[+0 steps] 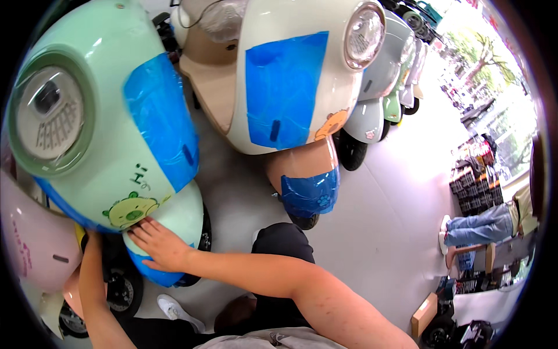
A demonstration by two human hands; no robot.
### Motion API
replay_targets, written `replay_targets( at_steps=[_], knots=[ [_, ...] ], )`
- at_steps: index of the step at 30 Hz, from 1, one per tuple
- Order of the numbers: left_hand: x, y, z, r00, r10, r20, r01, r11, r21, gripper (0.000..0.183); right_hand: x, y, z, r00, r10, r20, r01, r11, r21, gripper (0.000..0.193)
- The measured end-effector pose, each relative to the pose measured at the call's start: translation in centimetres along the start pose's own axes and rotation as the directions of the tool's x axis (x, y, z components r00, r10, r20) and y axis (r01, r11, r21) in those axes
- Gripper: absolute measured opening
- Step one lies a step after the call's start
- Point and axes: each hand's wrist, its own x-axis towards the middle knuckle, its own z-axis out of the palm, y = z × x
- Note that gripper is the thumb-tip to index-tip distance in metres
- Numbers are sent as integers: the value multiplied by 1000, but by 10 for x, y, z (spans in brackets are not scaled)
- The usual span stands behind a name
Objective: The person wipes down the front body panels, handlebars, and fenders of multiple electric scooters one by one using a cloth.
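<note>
A mint-green scooter (110, 35) with a round headlight (49, 110) and a cartoon bear sticker (132, 210) stands close on my left. Blue film (160, 116) covers part of its front panel. My right hand (157, 244) lies on the scooter's front fender (180, 218), fingers stretched out, just below the sticker. Blue film also wraps the fender's lower edge. My left forearm (96, 279) reaches up beside the front wheel, and its hand goes under the front panel, where the fingers are hidden. Something yellow shows next to that hand.
A cream scooter (279, 17) with blue film stands to the right, with grey and green ones in a row beyond. A pink scooter (38, 238) is at the far left. At right, a person in jeans (479, 225) stands near stacked boxes (476, 186); a carton (424, 314) lies lower.
</note>
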Motion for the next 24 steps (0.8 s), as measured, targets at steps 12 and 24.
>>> replay_targets(
  at_steps=[12, 24],
  knots=[
    [-7, 12, 5, 954, -13, 298, -85, 946, 314, 58, 2, 2, 14, 998, -44, -45, 41, 997, -63, 86],
    [-80, 36, -140, 904, -160, 397, -78, 850, 521, 63, 10, -12, 8, 991, 43, -123, -38, 998, 42, 53]
  ],
)
